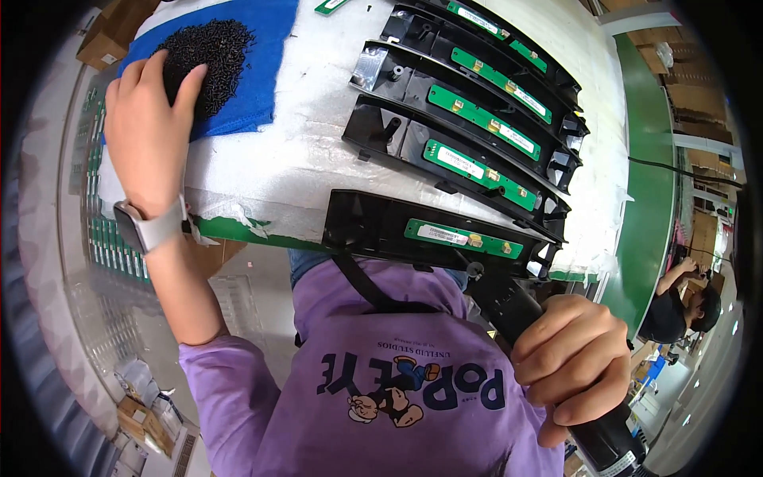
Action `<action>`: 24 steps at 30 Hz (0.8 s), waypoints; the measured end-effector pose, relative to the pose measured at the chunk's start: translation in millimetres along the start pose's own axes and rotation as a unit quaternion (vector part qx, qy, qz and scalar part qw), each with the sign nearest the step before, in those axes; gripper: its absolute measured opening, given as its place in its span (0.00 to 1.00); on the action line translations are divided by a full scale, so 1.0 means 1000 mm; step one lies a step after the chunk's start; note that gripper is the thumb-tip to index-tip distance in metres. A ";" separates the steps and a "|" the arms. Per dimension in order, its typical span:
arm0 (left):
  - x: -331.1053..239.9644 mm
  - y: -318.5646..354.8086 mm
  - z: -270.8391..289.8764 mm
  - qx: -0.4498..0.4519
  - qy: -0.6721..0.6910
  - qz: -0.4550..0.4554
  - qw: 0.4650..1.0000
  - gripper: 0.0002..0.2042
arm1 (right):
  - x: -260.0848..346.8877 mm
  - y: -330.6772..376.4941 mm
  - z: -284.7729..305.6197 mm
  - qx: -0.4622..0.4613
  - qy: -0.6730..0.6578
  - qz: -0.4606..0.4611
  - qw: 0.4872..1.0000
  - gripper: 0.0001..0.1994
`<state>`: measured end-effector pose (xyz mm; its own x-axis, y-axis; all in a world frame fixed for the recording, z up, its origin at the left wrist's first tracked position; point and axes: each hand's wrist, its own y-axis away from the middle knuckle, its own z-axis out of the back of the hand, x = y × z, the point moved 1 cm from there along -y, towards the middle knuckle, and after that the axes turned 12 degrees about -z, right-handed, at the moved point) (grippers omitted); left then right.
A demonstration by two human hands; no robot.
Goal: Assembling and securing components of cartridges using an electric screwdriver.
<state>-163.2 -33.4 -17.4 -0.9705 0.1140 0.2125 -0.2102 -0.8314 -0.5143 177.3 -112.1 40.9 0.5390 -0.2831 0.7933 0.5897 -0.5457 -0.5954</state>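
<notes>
Four black plastic housings (445, 230) with green circuit boards lay across the desk (294, 159). My right hand (572, 358) gripped a black electric screwdriver (548, 350); it could slip onto a board. My left hand's (147, 127) fingers (191, 83), spread wide in the black screw pile (211, 52), might scatter screws.

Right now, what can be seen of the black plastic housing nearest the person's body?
The long black plastic housing lies flat at the near edge of the white padded table, open side up. A narrow green circuit board sits along its channel. The black power screwdriver held in the right hand meets its right end.
</notes>
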 end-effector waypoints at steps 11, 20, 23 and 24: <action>0.019 0.004 -0.015 0.008 0.121 0.015 0.993 0.07 | -0.003 -0.002 -0.003 0.019 0.056 -0.041 0.997 0.12; 0.010 0.009 -0.013 -0.104 0.135 0.036 0.985 0.07 | -0.006 -0.003 -0.004 -0.005 0.048 -0.028 0.998 0.10; 0.007 0.010 -0.009 -0.109 0.132 0.054 0.984 0.06 | -0.005 -0.005 -0.002 0.023 0.066 -0.042 0.997 0.13; 0.003 0.010 -0.008 -0.109 0.133 0.053 0.984 0.06 | -0.005 -0.004 -0.001 0.049 0.084 -0.053 0.994 0.16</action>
<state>-168.8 -37.3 -28.2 -0.9788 0.1956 -0.0614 -0.0989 -0.7127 -0.6945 171.5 -109.1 39.7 0.3676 -0.3603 0.8573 0.6986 -0.5015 -0.5103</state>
